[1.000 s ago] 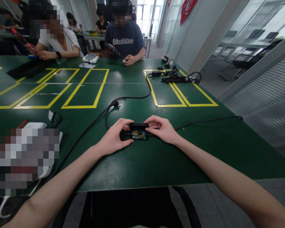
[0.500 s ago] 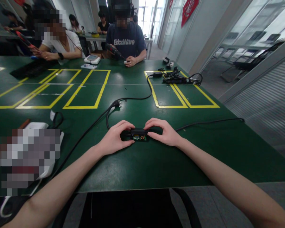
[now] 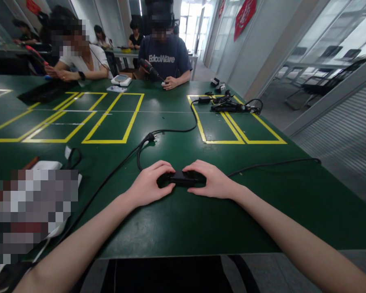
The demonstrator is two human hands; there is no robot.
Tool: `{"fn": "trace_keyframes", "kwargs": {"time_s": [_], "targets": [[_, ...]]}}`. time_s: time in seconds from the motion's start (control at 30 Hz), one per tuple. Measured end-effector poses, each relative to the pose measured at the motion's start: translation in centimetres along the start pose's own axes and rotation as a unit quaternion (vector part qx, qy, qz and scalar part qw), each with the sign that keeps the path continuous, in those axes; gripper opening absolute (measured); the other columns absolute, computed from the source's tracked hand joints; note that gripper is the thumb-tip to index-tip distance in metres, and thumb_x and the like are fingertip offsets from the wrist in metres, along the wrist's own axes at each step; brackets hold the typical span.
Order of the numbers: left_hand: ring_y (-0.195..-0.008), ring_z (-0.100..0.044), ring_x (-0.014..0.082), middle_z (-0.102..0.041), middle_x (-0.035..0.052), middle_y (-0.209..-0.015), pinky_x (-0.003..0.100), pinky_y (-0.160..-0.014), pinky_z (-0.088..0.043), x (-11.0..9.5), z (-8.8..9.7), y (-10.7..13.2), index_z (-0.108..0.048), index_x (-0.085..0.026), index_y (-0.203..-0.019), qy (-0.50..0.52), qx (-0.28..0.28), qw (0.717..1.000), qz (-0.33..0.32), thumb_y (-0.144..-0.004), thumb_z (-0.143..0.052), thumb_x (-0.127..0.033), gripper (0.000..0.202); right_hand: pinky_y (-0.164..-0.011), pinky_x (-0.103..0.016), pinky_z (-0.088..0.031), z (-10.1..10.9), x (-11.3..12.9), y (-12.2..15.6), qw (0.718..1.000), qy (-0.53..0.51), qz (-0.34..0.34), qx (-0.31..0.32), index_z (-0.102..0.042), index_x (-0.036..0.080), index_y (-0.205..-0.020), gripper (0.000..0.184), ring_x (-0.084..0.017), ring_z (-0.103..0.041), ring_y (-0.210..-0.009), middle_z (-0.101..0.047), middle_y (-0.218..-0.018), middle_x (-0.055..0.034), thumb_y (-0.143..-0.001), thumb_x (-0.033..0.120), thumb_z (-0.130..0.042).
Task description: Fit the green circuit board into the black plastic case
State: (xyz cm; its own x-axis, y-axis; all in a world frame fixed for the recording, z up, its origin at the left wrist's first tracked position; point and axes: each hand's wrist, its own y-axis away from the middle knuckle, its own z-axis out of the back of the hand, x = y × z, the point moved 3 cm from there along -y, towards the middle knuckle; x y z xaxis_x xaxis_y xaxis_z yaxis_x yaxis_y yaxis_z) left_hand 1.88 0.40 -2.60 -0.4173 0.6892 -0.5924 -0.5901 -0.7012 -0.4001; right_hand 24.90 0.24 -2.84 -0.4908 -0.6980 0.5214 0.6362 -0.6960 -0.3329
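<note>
A black power adapter lies on the green table, its dark top cover facing up and no circuit board showing. At its left end, my left hand is closed, thumb at the near side and fingers at the far side. My right hand pinches the right part the same way, fingertips against the casing. A black cable runs out to the right from behind my right hand. On the left, another black cord passes behind my left hand.
A plug lies beyond my left hand. Several black adapters and cables are piled at the far right. Across the table a person holds a power screwdriver. A blurred-out object lies at the left.
The green circuit board visible in the adapter half a second ago is now covered by the black casing. My hands stay at its two ends. The view has tilted slightly upward.
</note>
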Motion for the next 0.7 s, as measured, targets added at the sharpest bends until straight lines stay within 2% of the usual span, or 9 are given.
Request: {"fn": "trace_keyframes", "kwargs": {"time_s": [0.13, 0.23, 0.33, 0.5, 0.7], "targets": [[-0.098, -0.069, 0.0239, -0.073, 0.0063, -0.106, 0.037, -0.086, -0.056, 0.0, -0.6, -0.1, -0.062, -0.019, -0.107, -0.076, 0.021, 0.997, -0.003, -0.084, -0.072, -0.019, 0.025, -0.082, -0.037, -0.054, -0.2, 0.5, -0.2, 0.999, 0.040, 0.010, -0.006, -0.065, 0.019, -0.117, 0.036, -0.023, -0.065, -0.090, -0.073, -0.103, -0.0092, -0.082, 0.022, -0.074], [-0.087, -0.066, 0.0234, -0.070, 0.0036, -0.094, 0.035, -0.076, -0.053, 0.0, -0.9, -0.4, -0.058, -0.021, -0.096, -0.135, 0.041, 0.990, 0.015, -0.082, -0.070, -0.017, 0.019, -0.082, -0.036, -0.054, -0.4, 0.8, -0.4, 0.998, 0.052, 0.019, 0.001, -0.064, 0.019, -0.118, 0.036, -0.023, -0.066, -0.090, -0.073, -0.103, -0.0095, -0.083, 0.022, -0.072], [-0.080, -0.064, 0.0221, -0.066, 0.0013, -0.085, 0.032, -0.070, -0.049, -0.1, -1.1, -0.4, -0.055, -0.021, -0.093, -0.168, 0.061, 0.984, 0.015, -0.081, -0.068, -0.016, 0.018, -0.082, -0.036, -0.054, -0.9, 0.8, -0.4, 0.997, 0.071, 0.009, 0.027, -0.064, 0.018, -0.119, 0.034, -0.023, -0.067, -0.093, -0.073, -0.105, -0.0099, -0.086, 0.021, -0.069], [-0.073, -0.062, 0.0203, -0.065, 0.0009, -0.082, 0.030, -0.067, -0.044, -0.1, -1.0, -0.2, -0.054, -0.022, -0.094, -0.171, 0.072, 0.983, -0.007, -0.092, -0.063, -0.025, 0.010, -0.084, -0.036, -0.054, -1.4, 0.6, -0.4, 0.991, 0.112, -0.006, 0.077, -0.065, 0.017, -0.120, 0.026, -0.024, -0.070, -0.094, -0.075, -0.104, -0.0106, -0.096, 0.026, -0.064], [-0.065, -0.062, 0.0172, -0.066, -0.0006, -0.078, 0.027, -0.060, -0.041, -0.5, -0.7, 0.1, -0.055, -0.021, -0.094, -0.128, 0.082, 0.988, -0.022, -0.098, -0.059, -0.036, 0.015, -0.080, -0.036, -0.052, -1.0, 1.3, -0.3, 0.991, 0.102, -0.002, 0.088, -0.068, 0.016, -0.116, 0.025, -0.024, -0.072, -0.089, -0.077, -0.099, -0.0106, -0.099, 0.034, -0.063]]}}
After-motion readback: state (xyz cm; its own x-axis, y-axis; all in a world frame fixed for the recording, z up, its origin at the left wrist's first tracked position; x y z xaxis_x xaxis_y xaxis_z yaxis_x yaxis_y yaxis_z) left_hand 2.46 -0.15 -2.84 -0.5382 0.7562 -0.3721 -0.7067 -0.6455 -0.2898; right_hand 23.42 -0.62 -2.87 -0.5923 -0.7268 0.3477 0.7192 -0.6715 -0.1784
